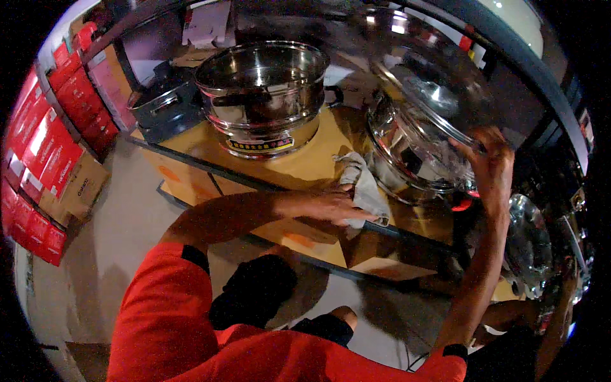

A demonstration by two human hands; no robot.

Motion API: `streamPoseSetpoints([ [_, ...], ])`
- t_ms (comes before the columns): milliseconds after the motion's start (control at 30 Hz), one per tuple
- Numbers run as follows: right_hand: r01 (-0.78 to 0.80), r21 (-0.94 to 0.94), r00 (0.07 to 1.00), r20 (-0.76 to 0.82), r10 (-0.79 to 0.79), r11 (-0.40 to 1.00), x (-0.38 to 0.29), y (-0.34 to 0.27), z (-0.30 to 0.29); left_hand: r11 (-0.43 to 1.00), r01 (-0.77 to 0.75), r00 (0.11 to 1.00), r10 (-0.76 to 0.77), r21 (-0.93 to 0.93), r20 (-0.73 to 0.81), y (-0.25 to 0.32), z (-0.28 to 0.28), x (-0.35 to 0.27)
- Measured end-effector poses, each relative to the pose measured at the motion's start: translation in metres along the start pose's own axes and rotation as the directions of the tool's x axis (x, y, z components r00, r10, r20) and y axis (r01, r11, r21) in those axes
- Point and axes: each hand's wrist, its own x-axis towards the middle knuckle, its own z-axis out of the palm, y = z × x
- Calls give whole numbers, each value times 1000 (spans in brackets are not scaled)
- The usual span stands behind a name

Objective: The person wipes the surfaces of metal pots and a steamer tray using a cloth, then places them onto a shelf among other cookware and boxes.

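Note:
My left hand [324, 205] grips a pale cloth [363, 188] at the front edge of a shelf [267, 174]. Over to the right, my right hand [494, 160] holds a large glass lid [425, 90] by its metal rim, tilted up. Beneath and in front of that lid stands a shiny steel pot [391, 164], partly covered by it. Left of the cloth is a tall stacked steel steamer pot [260, 102] with dark side handles and a yellow-and-black sticker; its top is uncovered.
A dark pot [167, 112] stands at the shelf's left end. Cardboard boxes [305, 238] sit on a lower level. Red cartons [45, 143] are stacked across the floor on the left. Another glass lid [527, 243] and a person's arm [556, 305] are at the right.

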Motion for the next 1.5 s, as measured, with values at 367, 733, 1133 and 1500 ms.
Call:
streamPoseSetpoints([
  [367, 299, 227, 928, 155, -338, 927, 113, -112, 108, 960, 144, 980, -172, 242, 102, 80, -120, -13],
  [733, 163, 205, 833, 495, -246, 965, 140, -130, 196, 985, -166, 894, 174, 56, -413, 25, -34, 0],
  [1133, -88, 362, 690, 694, -206, 928, 138, -118, 236, 939, 11, 909, 133, 344, -394, 17, -10, -3],
  [1500, -211, 295, 640, 763, -96, 932, 145, -129, 183, 996, -60, 993, 53, -66, -110, 1, -15, 11],
])
